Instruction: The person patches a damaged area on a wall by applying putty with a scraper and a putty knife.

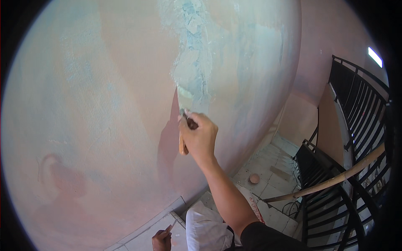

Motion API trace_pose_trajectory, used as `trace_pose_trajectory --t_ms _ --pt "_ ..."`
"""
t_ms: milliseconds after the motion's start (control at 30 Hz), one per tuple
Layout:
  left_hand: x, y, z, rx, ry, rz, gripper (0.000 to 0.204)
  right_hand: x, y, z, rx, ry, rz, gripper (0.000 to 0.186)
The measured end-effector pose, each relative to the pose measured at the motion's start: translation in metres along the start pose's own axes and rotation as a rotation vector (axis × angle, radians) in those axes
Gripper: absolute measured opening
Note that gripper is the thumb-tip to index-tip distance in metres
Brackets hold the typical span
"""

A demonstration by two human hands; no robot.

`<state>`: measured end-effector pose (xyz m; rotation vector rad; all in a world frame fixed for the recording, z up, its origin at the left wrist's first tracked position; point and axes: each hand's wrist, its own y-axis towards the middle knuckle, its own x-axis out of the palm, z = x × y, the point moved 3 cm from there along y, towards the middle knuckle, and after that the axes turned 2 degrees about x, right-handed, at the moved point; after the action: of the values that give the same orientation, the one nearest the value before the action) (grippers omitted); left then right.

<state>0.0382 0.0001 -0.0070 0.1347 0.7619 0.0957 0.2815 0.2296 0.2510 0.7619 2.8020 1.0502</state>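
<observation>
My right hand [200,133] is closed round a putty knife with a wooden handle [183,146]. Its blade, pale with filler, lies against the wall [130,96] at the lower end of a rough strip of filler [191,62]. The handle points down toward the floor. Low in the view, my left hand [161,241] is closed on a thin flat tool [172,226], only partly visible; its exact kind I cannot make out.
Black metal railings [364,100] run along the stairs on the right. A wooden pole [335,180] slants across them. A round pinkish object [254,178] sits on the tiled floor [272,159]. A white sack with red print [256,207] is beside my right arm.
</observation>
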Motion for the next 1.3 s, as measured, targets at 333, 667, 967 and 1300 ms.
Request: trace_pose_trajectory --t_ms 333,667,967,1300 --pt "-0.001 -0.001 -0.002 0.018 -0.006 0.005 0.037 -0.026 0.03 -0.001 -0.039 -0.025 0.042 0.022" --pt "0.004 -0.001 -0.004 0.015 -0.023 0.03 0.036 -0.014 0.105 -0.026 -0.018 -0.051 0.093 0.03" --pt "0.0 -0.003 -0.005 0.022 -0.016 0.022 0.036 -0.001 0.091 -0.028 -0.063 -0.066 0.076 0.028" --pt "0.004 -0.001 -0.005 -0.028 -0.051 0.01 0.037 0.011 0.041 -0.032 -0.036 0.005 0.012 0.026"
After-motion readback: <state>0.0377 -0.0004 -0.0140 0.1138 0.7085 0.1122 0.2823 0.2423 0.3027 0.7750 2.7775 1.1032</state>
